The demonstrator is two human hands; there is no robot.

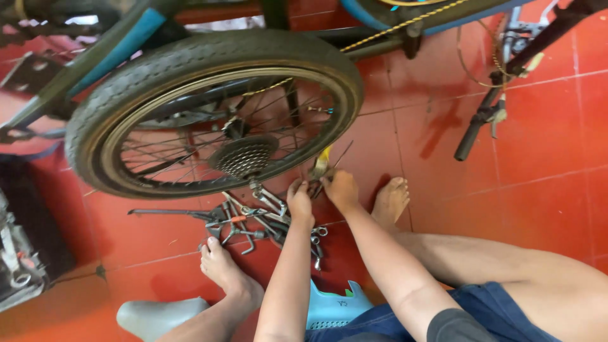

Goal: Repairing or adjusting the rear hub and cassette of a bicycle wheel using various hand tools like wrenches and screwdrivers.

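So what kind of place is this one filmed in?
Probably an informal bicycle repair spot: an upturned bicycle wheel, loose wrenches scattered over a red tiled floor, and someone working barefoot.

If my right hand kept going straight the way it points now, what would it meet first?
Probably the black bicycle tyre just beyond the yellow-handled tool at the right hand; depth is unclear, so it might pass under the rim.

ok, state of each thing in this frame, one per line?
bicycle: upside down, rear wheel raised.
rear wheel: mounted in the frame, tyre on, off the floor.
cassette: fitted on the hub.
handlebar grip: low by the red floor; contact unclear.
tools: loose, spread on the floor under the wheel.
left hand: closed on something small by the rim.
right hand: closed around a yellow-handled tool.
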